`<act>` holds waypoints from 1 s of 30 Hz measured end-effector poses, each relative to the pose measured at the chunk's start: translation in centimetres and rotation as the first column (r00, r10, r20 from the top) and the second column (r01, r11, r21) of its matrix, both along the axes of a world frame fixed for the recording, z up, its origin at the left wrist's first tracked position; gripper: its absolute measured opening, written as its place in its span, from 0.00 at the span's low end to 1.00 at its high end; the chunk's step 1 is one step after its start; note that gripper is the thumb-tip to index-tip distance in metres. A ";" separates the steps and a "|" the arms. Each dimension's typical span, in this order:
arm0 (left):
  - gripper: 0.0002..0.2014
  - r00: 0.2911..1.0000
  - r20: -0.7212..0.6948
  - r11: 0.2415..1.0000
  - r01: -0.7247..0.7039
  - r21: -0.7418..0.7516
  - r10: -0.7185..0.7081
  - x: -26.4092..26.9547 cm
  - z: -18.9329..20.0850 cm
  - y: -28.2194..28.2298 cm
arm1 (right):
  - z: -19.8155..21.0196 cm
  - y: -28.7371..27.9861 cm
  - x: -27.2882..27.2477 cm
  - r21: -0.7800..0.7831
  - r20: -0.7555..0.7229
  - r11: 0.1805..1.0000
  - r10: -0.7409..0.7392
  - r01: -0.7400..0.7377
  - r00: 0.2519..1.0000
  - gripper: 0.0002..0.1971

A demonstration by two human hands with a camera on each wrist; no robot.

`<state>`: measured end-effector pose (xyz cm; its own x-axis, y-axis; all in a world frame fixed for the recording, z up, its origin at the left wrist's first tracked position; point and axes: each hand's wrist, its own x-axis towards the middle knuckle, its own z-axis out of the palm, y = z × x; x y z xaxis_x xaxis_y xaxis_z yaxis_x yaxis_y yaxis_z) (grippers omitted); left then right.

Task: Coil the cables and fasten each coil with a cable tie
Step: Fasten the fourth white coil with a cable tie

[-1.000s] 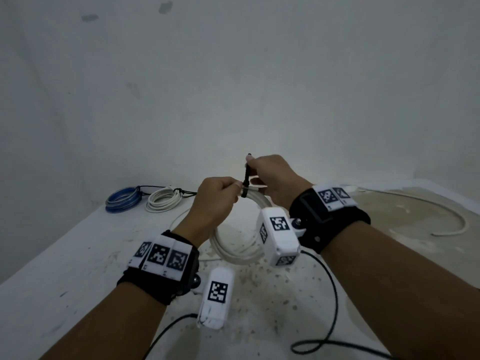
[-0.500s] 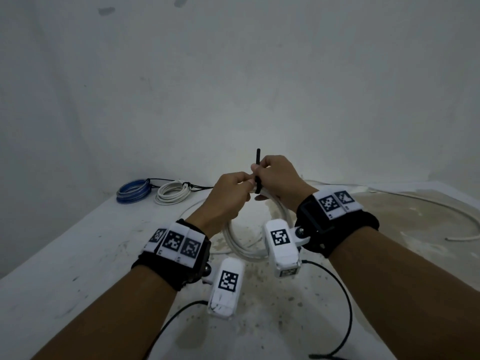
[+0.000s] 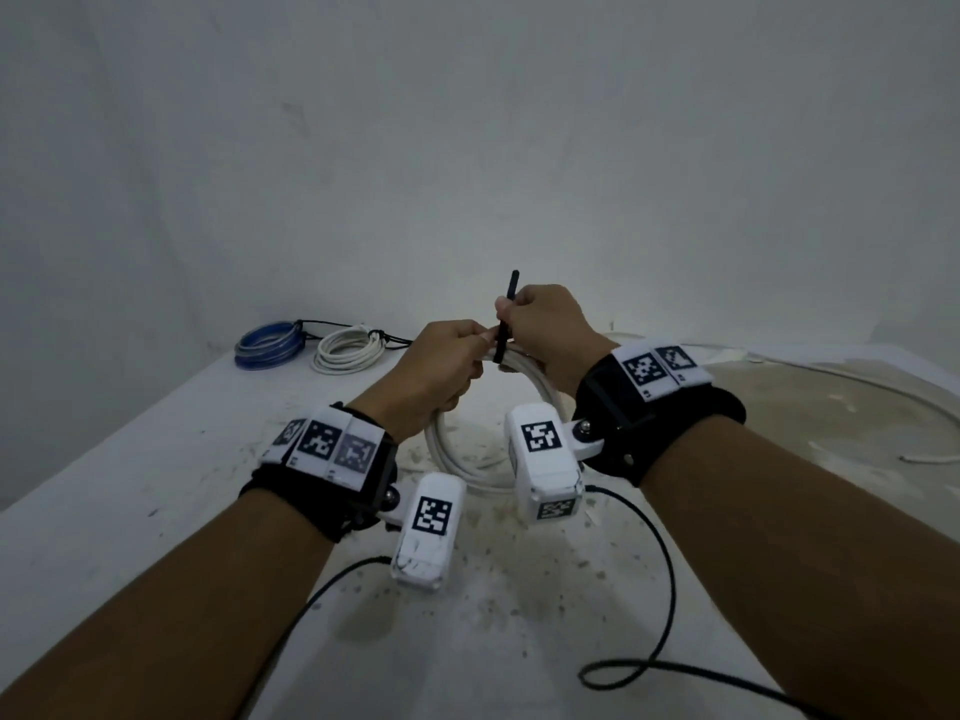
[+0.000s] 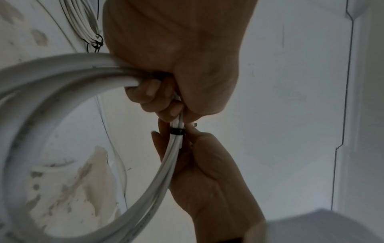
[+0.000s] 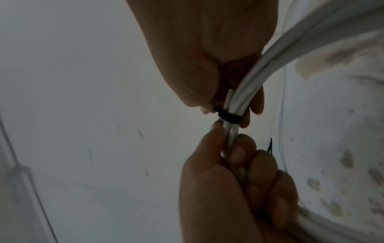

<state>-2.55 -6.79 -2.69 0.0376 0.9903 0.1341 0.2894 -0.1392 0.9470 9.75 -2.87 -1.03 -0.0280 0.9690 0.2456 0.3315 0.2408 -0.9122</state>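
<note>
The left hand is curled round the white cable coil held above the table, the right hand pinches the black cable tie looped round it, with a blue coil and white coil lying far behind.

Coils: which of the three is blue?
The blue coil, leftmost at the table's back, lying beside the tied white coil; the other white coil is held in both hands.
</note>
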 end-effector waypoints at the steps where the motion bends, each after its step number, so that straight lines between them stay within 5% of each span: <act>1: 0.11 1.000 0.001 1.000 -0.008 0.002 0.008 -0.1 -0.2 0.1 | -0.3 0.1 -0.1 -0.028 -0.054 1.000 0.004 -0.005 0.999 0.16; 5: 0.13 1.000 -0.006 1.000 -0.010 -0.014 0.010 -0.3 -0.8 0.3 | -1.0 -0.2 0.0 -0.177 -0.288 0.980 0.040 -0.094 0.957 0.12; 9: 0.11 1.000 0.010 0.999 0.001 -0.054 0.000 -0.3 -1.4 0.3 | -1.1 -0.6 0.2 -0.264 -0.310 0.954 0.055 -0.141 0.949 0.14; 12: 0.11 0.999 0.039 0.998 0.021 -0.057 -0.019 -0.4 -1.5 0.3 | -1.0 -0.5 -0.3 -0.196 -0.253 0.977 0.031 -0.082 0.967 0.16; 17: 0.14 0.999 0.021 0.999 0.045 0.016 -0.046 -0.3 -0.5 0.4 | -0.1 0.3 -1.6 0.058 0.040 0.992 -0.110 0.108 0.993 0.17; 21: 0.16 0.996 -0.072 0.996 0.061 0.062 -0.056 -0.8 0.6 0.7 | 0.7 1.7 -1.6 -0.064 -0.007 0.994 -0.091 0.091 0.996 0.10; 24: 0.16 0.988 -0.139 0.991 0.086 0.099 -0.072 -1.5 0.7 1.0 | 1.2 2.2 -1.7 -0.146 -0.071 0.988 0.036 -0.046 0.997 0.14; 28: 0.18 0.987 -0.145 0.992 0.089 0.091 -0.075 -2.6 -0.6 1.2 | -0.2 1.4 -3.6 -0.063 0.400 0.998 0.006 0.021 0.916 0.22; 30: 0.15 0.991 -0.130 0.999 0.043 0.025 -0.040 -3.2 -1.1 1.4 | -1.2 2.0 -4.3 -0.165 0.117 0.986 0.055 -0.035 0.992 0.17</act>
